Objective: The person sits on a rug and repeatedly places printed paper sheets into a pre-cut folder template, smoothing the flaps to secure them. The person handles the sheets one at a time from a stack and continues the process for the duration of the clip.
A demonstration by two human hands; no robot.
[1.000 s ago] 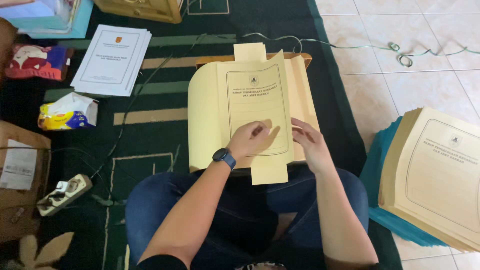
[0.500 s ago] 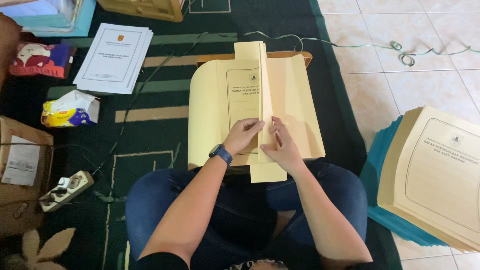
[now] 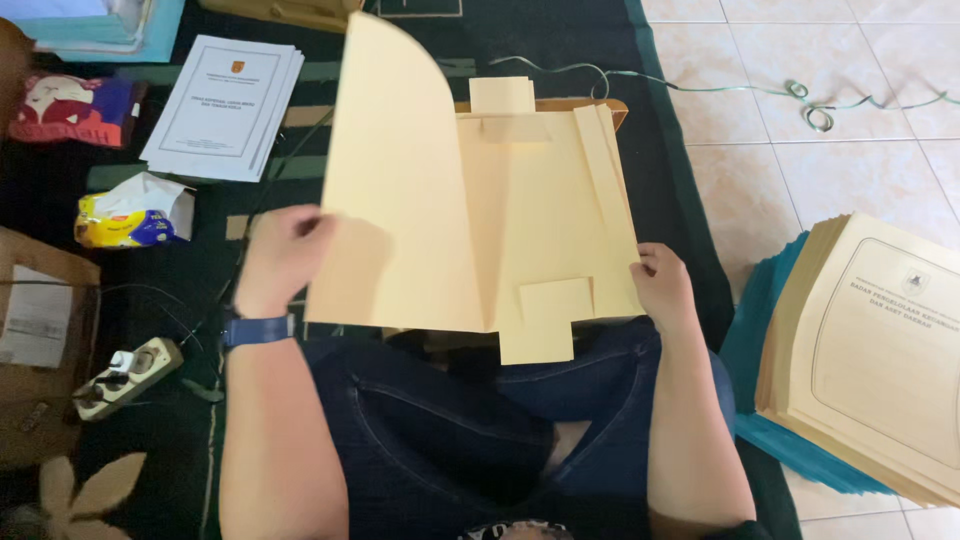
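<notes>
A cream paper folder (image 3: 520, 215) lies opened out on a low surface in front of my crossed legs, its small inner flaps showing at top and bottom. My left hand (image 3: 280, 255) grips the folder's left cover (image 3: 400, 180) and holds it raised and curved. My right hand (image 3: 662, 285) pinches the folder's right edge near its lower corner. A dark blue watch sits on my left wrist.
A stack of similar printed folders (image 3: 870, 350) rests on blue sheets at the right. On the dark green rug (image 3: 660, 150) lie white printed papers (image 3: 222, 105), a tissue pack (image 3: 130, 215), a power strip (image 3: 125, 375) and a cardboard box (image 3: 35, 340). A green cord (image 3: 800, 95) crosses the tiles.
The folder, closed a second ago with both hands on its front, has been swung open. My left hand moved left with the cover, my right hand to the right edge.
</notes>
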